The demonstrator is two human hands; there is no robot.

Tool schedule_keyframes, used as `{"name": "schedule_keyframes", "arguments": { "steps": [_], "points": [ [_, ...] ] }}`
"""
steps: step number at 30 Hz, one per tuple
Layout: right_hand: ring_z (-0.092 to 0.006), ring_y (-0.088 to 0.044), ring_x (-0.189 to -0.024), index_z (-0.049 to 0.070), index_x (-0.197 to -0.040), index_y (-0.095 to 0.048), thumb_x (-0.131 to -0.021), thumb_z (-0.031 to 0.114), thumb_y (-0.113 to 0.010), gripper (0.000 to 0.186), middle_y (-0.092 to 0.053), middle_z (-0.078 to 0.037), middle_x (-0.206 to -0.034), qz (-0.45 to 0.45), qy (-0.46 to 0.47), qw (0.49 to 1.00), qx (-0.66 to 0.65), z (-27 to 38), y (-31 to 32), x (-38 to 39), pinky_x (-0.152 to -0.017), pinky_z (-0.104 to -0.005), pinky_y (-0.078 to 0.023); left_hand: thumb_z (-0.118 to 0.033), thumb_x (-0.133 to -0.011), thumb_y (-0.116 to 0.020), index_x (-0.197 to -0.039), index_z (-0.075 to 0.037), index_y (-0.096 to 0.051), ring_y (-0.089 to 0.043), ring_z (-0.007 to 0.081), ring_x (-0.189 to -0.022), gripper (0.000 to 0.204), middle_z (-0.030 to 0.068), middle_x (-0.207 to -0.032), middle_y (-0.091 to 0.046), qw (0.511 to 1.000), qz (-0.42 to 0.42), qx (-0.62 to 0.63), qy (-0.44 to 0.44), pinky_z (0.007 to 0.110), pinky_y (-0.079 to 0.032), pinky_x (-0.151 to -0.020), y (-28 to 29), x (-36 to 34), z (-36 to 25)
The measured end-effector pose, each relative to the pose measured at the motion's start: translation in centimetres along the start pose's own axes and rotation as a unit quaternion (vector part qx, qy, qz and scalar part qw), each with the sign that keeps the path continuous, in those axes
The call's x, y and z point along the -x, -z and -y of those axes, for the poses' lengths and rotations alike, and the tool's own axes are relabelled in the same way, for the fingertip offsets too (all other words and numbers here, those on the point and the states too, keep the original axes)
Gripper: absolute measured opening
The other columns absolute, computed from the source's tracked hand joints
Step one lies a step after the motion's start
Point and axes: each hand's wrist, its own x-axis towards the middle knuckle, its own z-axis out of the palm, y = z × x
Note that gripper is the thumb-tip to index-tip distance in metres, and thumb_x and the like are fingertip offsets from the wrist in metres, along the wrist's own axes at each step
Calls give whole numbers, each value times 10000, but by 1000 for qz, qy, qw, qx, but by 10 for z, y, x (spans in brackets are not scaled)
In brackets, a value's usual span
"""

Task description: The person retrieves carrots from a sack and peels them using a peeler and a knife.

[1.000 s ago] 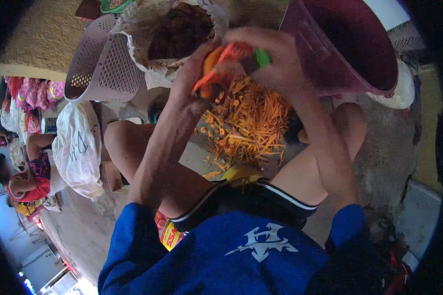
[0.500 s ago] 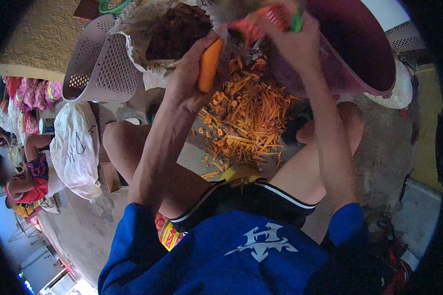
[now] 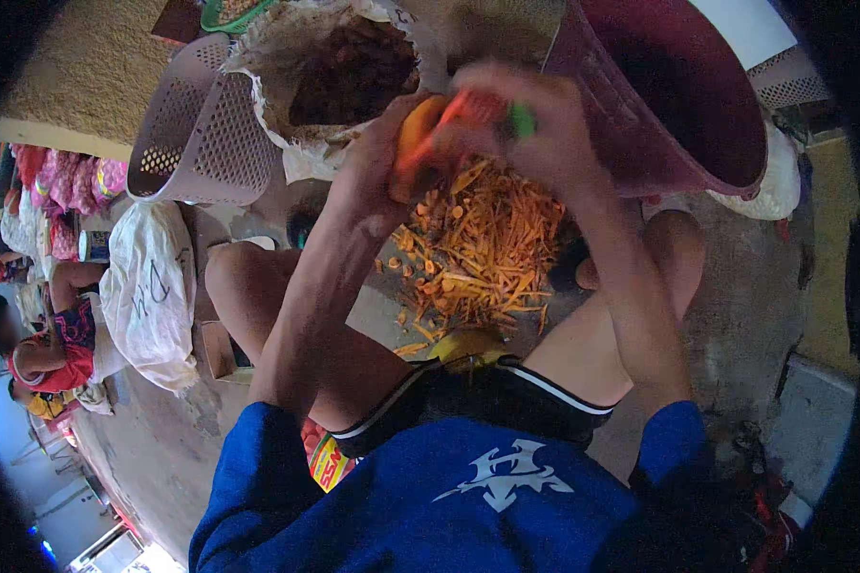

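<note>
My left hand (image 3: 377, 162) grips an orange peeled root (image 3: 417, 132), raised above the ground between my bare legs. My right hand (image 3: 554, 124) is closed on a red and green peeler (image 3: 473, 113), blurred by motion and held across the root. Below both hands lies a heap of orange shavings and small round slices (image 3: 478, 258), spread over the floor in front of me.
An open white sack with dark contents (image 3: 349, 67) stands ahead, between a pale perforated basket (image 3: 201, 124) and a large maroon tub (image 3: 669, 86). A white sack (image 3: 148, 286) lies to my left, with a seated person (image 3: 48, 349) beyond it.
Since half a second ago my right hand has swung back down and left, bringing the peeler onto the orange root. My left hand has moved slightly down, still holding the root.
</note>
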Motion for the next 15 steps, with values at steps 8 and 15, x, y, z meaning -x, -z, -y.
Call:
{"name": "schedule_keyframes", "arguments": {
  "steps": [8, 15],
  "points": [
    [-97, -669, -867, 65, -1060, -685, -759, 223, -866, 385, -715, -44, -977, -64, -145, 987, 21, 2, 4, 0, -783, -269, -546, -392, -1031, -501, -1216, -74, -557, -674, 127, -797, 372, 49, -938, -644, 999, -21, 47, -10, 248, -581, -603, 11, -8, -1],
    [-128, -685, -856, 62, -1051, -684, -716, 209, -886, 418, -712, -63, -964, 37, -69, 996, -40, 20, 5, -6, -763, -282, -554, -376, -1001, -578, -1195, -40, -573, -684, 157, -836, 388, 69, -1025, -656, 998, 30, 59, -8, 289, -600, -655, -1, -1, -8]
  ]
}}
